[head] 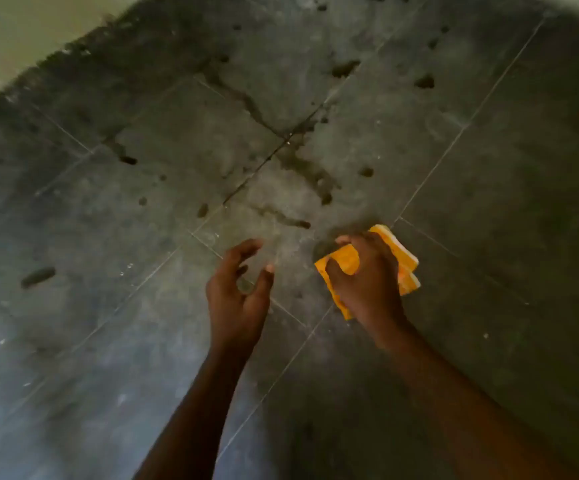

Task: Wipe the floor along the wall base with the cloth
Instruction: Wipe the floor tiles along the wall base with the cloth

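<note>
Nearest the camera, two bare forearms are reaching forward over the grey tiled floor (114, 341). The left hand (237, 292) is hovering with fingers loosely curved and apart, holding nothing. The right hand (367, 278) is gripping the folded orange cloth (407, 268), fingers curled round it; whether the cloth is touching the tiles cannot be told. To wipe well, the cloth should be going flat onto the tile under the whole palm, then travelling in long overlapping strokes. Beyond the hands, dark wet-looking streaks and spots (301, 164) are spreading along the grout lines, with open floor on every side for sweeping. Farthest off, the pale wall (21, 32) is meeting the floor along a ragged dark edge (83, 53), well apart from the cloth; the hand is needing to work right into that line.
</note>
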Motion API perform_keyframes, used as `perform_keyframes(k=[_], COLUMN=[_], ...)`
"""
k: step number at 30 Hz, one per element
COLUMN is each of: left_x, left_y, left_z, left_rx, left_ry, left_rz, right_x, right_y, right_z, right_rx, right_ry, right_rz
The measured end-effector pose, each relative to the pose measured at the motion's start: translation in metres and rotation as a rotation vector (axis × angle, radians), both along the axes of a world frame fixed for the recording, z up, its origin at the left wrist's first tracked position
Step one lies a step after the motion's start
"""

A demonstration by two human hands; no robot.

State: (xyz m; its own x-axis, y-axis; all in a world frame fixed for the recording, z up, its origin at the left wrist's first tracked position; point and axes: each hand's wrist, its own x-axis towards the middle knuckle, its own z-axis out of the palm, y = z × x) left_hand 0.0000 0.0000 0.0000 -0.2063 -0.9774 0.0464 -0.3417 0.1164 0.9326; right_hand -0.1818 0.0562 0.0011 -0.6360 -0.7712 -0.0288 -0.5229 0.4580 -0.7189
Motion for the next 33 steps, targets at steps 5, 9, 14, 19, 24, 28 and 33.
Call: perform_keyframes(k=[5,9,14,19,24,28,33], left_x=[0.025,0.051,0.059,0.041,0.047,0.061,0.092], left_y=[-0.006,0.0,-0.006,-0.017,-0.019,-0.02,-0.031], left_z=[-0.084,-0.128,-0.129,-0.109,-0.117,-0.126,-0.096], left_rx=[0.013,-0.028,-0.052,0.136,0.102,-0.02,0.045], left_ry=[-0.189,-0.452,-0.617,-0.715,-0.731,-0.404,-0.174], left_rz=[0.075,-0.105,-0.289,-0.365,-0.387,-0.181,0.02], right_x=[-0.006,-0.008,-0.018,-0.026,0.009,0.06,0.119], right_y=[0.001,0.011,0.009,-0.005,-0.002,-0.016,-0.035], right_z=[-0.068,-0.1,-0.082,-0.047,-0.047,-0.046,-0.018], right_rx=[0.45,0.546,0.657,0.561,0.327,0.131,0.14], right_ry=[0.277,0.413,0.496,0.298,0.08,0.114,0.201], right_rz=[0.015,0.03,0.127,0.133,0.009,0.022,0.213])
